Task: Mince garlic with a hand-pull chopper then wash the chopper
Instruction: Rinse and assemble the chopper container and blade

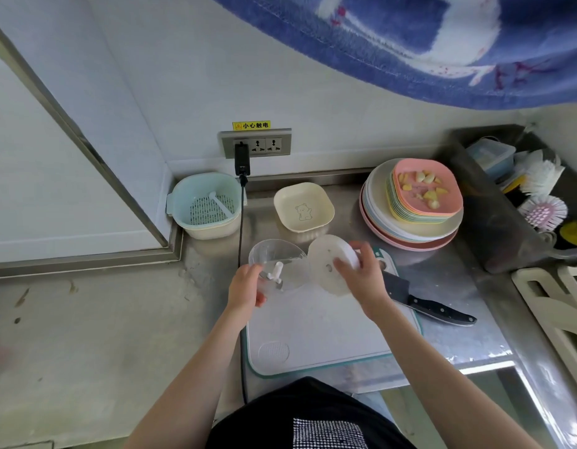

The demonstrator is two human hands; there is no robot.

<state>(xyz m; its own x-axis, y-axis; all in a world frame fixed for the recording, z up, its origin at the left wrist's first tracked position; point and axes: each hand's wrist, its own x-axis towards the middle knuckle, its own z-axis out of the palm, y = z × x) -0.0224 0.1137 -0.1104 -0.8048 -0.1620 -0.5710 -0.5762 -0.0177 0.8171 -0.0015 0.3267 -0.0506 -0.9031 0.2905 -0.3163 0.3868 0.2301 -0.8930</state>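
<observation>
Head view: black-handled cleaver [423, 299] lies right of centre; left hand [245, 286] grips the clear chopper bowl [274, 264], white blade post [276, 270] inside; right hand [365, 277] holds the white round lid [329, 267]; pink square plate [426, 186] holds garlic pieces [425, 186].

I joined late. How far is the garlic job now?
Done: chopper opened. In hand: left hand holds the clear bowl, apparently empty, blade inside; right hand holds the lid. Left: garlic pieces still lie on the pink plate; mincing and washing remain.

Both bare forearms reach up from the bottom of the frame toward its centre, the left hand [245, 286] curled in a grip, the right hand [361, 273] gripping with fingers [342, 265] bent.
</observation>
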